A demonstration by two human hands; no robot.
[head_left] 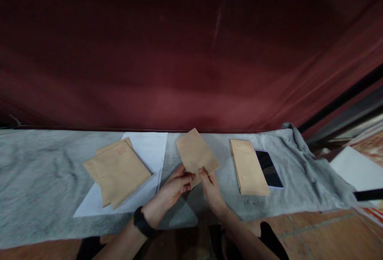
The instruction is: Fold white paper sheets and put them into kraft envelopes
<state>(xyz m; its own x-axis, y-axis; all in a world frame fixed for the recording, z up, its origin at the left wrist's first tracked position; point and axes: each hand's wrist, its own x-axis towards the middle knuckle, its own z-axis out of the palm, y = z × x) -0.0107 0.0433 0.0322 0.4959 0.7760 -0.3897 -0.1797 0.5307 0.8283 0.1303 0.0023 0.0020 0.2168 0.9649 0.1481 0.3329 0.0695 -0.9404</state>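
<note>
Seemingly partway through, pinching 1 envelope in left hand and right hand over the desk, between a loose pile toward its left edge and a neat stack (beside a phone) toward its right, without showing which is finished.

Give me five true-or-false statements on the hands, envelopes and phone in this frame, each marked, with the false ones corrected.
1. The left hand and right hand touch one brown envelope. True.
2. The phone lies on the narrow brown stack. False: beside it.
3. The wide brown stack rests on white paper. True.
4. The black wristband is on the right wrist. False: the left.
5. The cloth under everything is red. False: grey.
</note>
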